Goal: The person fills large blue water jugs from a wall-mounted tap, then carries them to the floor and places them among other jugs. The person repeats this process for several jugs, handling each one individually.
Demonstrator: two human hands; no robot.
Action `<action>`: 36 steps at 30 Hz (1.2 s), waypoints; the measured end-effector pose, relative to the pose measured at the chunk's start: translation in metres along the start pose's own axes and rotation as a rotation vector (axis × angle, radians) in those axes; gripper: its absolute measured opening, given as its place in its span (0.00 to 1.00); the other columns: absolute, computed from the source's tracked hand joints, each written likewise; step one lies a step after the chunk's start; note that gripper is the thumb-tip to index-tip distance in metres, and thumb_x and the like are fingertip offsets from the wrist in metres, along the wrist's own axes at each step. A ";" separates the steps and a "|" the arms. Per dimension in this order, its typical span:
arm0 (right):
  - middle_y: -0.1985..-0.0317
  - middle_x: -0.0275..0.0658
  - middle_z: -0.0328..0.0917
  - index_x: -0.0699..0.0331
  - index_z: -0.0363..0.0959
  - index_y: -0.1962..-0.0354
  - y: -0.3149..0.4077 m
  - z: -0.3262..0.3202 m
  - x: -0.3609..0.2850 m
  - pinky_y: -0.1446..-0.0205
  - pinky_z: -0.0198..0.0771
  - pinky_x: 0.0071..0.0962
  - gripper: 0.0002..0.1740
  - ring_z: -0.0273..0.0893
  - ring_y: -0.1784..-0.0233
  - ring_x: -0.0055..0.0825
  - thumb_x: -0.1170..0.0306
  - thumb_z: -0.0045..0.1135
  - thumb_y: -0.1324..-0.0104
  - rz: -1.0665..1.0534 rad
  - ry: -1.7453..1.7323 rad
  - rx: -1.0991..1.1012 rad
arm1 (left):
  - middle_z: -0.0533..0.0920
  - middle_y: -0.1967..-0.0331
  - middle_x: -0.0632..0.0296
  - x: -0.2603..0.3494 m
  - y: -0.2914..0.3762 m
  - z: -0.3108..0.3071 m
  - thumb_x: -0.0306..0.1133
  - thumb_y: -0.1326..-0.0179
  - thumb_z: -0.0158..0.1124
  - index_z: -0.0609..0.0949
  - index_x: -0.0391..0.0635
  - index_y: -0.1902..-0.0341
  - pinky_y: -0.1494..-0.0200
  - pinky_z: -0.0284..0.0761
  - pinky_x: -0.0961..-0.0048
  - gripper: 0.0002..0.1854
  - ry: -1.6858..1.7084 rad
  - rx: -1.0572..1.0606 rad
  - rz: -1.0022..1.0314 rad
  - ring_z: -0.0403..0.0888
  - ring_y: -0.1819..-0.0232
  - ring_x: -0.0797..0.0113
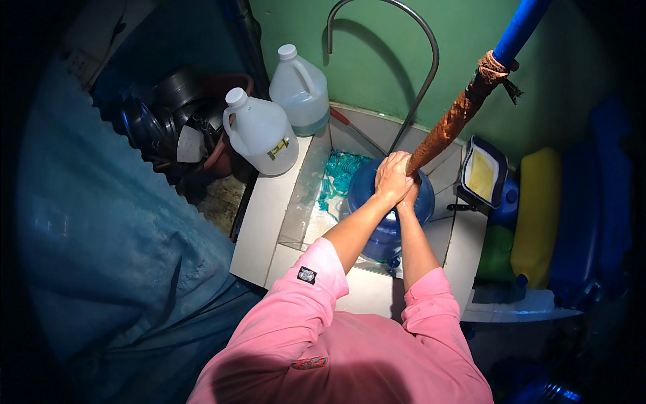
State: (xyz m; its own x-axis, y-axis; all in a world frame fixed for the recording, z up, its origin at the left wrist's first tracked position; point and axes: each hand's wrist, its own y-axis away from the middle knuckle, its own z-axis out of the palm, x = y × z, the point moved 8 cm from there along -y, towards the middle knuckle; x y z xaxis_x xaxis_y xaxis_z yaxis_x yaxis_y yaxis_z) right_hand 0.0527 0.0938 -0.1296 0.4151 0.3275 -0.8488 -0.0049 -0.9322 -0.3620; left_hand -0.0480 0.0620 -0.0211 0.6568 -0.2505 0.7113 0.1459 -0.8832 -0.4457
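Observation:
A blue pipe (525,25) slants down from the upper right, with a wet-looking brown sleeve (444,126) bound onto it by a knotted wrap. Around the sleeve's lower end are both hands, close together. My left hand (393,177) is uppermost and hides part of the right. My right hand (410,194) shows just below it, its fingers mostly hidden. Directly under them is a large blue translucent water jug (386,235), standing in a tiled basin (303,202). The jug's mouth is covered by my hands. Bunched green netting (340,174) lies in the basin beside the jug.
Two translucent plastic jugs, a front one (265,139) and a rear one (300,93), stand left of the basin. A curved metal spout (431,50) rises behind. A container with a yellow sponge (482,174), a knife (462,207) and a yellow jerrycan (537,217) are at right.

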 end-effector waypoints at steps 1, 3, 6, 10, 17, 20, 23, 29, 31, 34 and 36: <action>0.65 0.43 0.81 0.66 0.74 0.63 0.000 0.001 0.000 0.57 0.73 0.34 0.09 0.80 0.62 0.36 0.68 0.59 0.36 0.014 0.021 0.000 | 0.81 0.52 0.56 -0.002 0.000 0.001 0.25 0.58 0.68 0.80 0.40 0.50 0.39 0.71 0.61 0.25 -0.002 -0.006 -0.010 0.76 0.44 0.54; 0.65 0.43 0.81 0.66 0.74 0.63 -0.001 0.002 -0.004 0.58 0.73 0.34 0.09 0.80 0.62 0.36 0.68 0.59 0.36 -0.015 -0.009 0.005 | 0.81 0.51 0.56 -0.002 0.001 0.000 0.25 0.58 0.68 0.80 0.40 0.50 0.39 0.71 0.61 0.26 -0.005 0.005 0.008 0.76 0.44 0.54; 0.66 0.43 0.82 0.66 0.74 0.64 -0.001 0.003 -0.005 0.59 0.73 0.34 0.09 0.80 0.63 0.35 0.68 0.59 0.36 0.010 -0.035 -0.007 | 0.81 0.50 0.55 -0.002 0.001 0.000 0.25 0.59 0.68 0.80 0.39 0.50 0.39 0.71 0.61 0.26 -0.016 -0.001 0.010 0.76 0.44 0.54; 0.66 0.42 0.82 0.66 0.74 0.64 -0.001 0.004 -0.003 0.60 0.73 0.34 0.09 0.81 0.64 0.36 0.68 0.59 0.36 0.048 -0.029 -0.016 | 0.81 0.50 0.55 -0.001 0.001 -0.002 0.25 0.59 0.68 0.81 0.39 0.50 0.38 0.71 0.61 0.25 -0.011 -0.013 0.001 0.76 0.43 0.53; 0.66 0.43 0.81 0.65 0.74 0.62 -0.001 0.001 -0.002 0.59 0.74 0.35 0.10 0.81 0.63 0.37 0.67 0.60 0.36 -0.021 0.057 0.000 | 0.80 0.50 0.55 0.016 0.003 -0.014 0.26 0.58 0.68 0.80 0.39 0.51 0.38 0.71 0.61 0.25 -0.127 0.151 0.151 0.76 0.43 0.52; 0.66 0.43 0.81 0.65 0.74 0.62 0.000 -0.001 0.000 0.59 0.74 0.35 0.10 0.81 0.62 0.37 0.67 0.60 0.36 -0.027 0.014 0.018 | 0.80 0.51 0.55 0.007 0.002 -0.003 0.26 0.57 0.67 0.80 0.40 0.51 0.40 0.73 0.61 0.24 0.019 0.035 0.042 0.77 0.45 0.52; 0.66 0.43 0.81 0.64 0.73 0.63 0.000 -0.005 0.001 0.59 0.74 0.35 0.10 0.80 0.63 0.37 0.67 0.61 0.36 -0.037 -0.016 0.036 | 0.80 0.53 0.55 0.008 0.004 0.000 0.27 0.55 0.66 0.79 0.40 0.51 0.42 0.73 0.60 0.23 0.029 0.040 0.056 0.77 0.47 0.52; 0.64 0.44 0.81 0.64 0.73 0.61 0.000 -0.006 0.001 0.57 0.74 0.36 0.10 0.80 0.61 0.39 0.67 0.60 0.36 -0.028 0.019 -0.004 | 0.80 0.55 0.56 0.010 0.005 0.000 0.27 0.55 0.65 0.79 0.42 0.53 0.44 0.73 0.59 0.21 0.044 0.058 0.070 0.77 0.49 0.51; 0.61 0.46 0.82 0.63 0.73 0.57 0.000 -0.005 0.003 0.54 0.75 0.39 0.13 0.82 0.56 0.44 0.66 0.59 0.36 0.008 0.024 -0.028 | 0.80 0.55 0.56 0.011 0.005 -0.001 0.27 0.55 0.65 0.79 0.42 0.53 0.44 0.73 0.59 0.21 0.056 0.061 0.074 0.76 0.49 0.51; 0.60 0.46 0.82 0.63 0.73 0.57 0.001 -0.006 0.001 0.54 0.75 0.39 0.12 0.82 0.56 0.45 0.67 0.59 0.36 0.003 0.024 -0.020 | 0.79 0.56 0.55 0.010 0.005 -0.001 0.27 0.55 0.65 0.78 0.42 0.53 0.44 0.73 0.58 0.21 0.033 0.046 0.060 0.76 0.49 0.51; 0.63 0.45 0.81 0.65 0.72 0.61 0.002 -0.007 -0.002 0.56 0.73 0.38 0.10 0.80 0.60 0.41 0.68 0.59 0.36 -0.012 -0.020 0.006 | 0.79 0.56 0.55 0.011 0.006 -0.001 0.27 0.55 0.65 0.78 0.42 0.53 0.44 0.73 0.58 0.21 0.019 0.035 0.049 0.76 0.49 0.51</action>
State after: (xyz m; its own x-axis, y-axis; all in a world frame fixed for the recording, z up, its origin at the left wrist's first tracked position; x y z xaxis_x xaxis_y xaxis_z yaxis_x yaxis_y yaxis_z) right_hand 0.0582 0.0907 -0.1260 0.3969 0.3417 -0.8519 -0.0054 -0.9272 -0.3745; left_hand -0.0409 0.0537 -0.0152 0.6499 -0.3003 0.6982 0.1404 -0.8554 -0.4986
